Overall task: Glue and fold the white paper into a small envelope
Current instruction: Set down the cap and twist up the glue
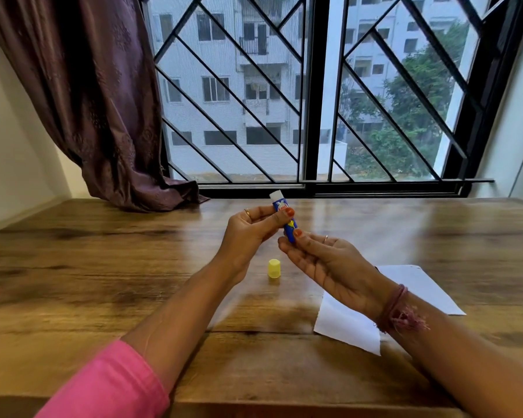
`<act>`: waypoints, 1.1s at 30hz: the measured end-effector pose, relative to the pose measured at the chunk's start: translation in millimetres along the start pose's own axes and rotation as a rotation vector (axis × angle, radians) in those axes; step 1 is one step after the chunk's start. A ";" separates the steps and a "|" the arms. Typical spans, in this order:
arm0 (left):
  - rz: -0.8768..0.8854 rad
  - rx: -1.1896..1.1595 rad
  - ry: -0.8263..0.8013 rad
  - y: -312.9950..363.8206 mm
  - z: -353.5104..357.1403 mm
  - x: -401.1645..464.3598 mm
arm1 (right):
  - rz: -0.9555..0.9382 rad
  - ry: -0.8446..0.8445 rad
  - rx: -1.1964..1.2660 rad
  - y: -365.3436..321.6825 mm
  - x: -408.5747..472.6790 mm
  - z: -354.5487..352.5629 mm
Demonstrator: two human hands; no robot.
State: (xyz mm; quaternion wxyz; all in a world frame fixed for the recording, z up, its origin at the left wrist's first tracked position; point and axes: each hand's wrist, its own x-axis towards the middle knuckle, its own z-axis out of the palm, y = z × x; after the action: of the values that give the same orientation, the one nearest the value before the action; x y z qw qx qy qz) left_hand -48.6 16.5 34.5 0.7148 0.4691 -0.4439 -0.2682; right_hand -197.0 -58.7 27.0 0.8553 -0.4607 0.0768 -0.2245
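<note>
A blue glue stick (284,217) is held upright above the wooden table, its white glue tip exposed at the top. My left hand (251,233) grips its upper body between thumb and fingers. My right hand (323,263) pinches its bottom end with thumb and fingertips, palm turned up. The yellow cap (274,268) stands on the table just below my hands. The white paper (402,300) lies flat on the table to the right, partly hidden under my right wrist.
The wooden table (103,267) runs to a barred window at the back. A purple curtain (109,110) hangs at the left and pools on the table's far edge. The table's near edge is just below my forearms.
</note>
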 end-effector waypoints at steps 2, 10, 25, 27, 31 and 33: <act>0.011 -0.006 -0.001 0.8 0.4 -0.7 | -0.038 0.005 0.024 1.5 -0.2 -1.3; 0.015 -0.016 -0.003 1.5 0.1 0.4 | -0.043 0.021 -0.011 9.0 1.5 0.9; 0.029 0.022 0.000 1.9 2.1 -0.5 | -0.062 0.011 -0.024 13.4 1.4 4.9; 0.027 0.017 0.003 1.8 1.8 -0.1 | -0.005 -0.009 -0.018 14.4 1.0 5.1; 0.031 0.020 -0.005 1.2 1.5 -0.4 | 0.022 -0.003 -0.007 13.6 0.8 4.7; 0.038 0.030 -0.006 0.4 1.4 -0.5 | -0.029 0.007 0.001 11.7 0.4 5.1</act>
State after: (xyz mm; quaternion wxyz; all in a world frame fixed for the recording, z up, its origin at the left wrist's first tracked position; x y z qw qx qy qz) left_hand -50.1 16.5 34.9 0.7113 0.4705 -0.4590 -0.2491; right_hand -191.2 -49.5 20.3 0.8519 -0.4605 0.0730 -0.2386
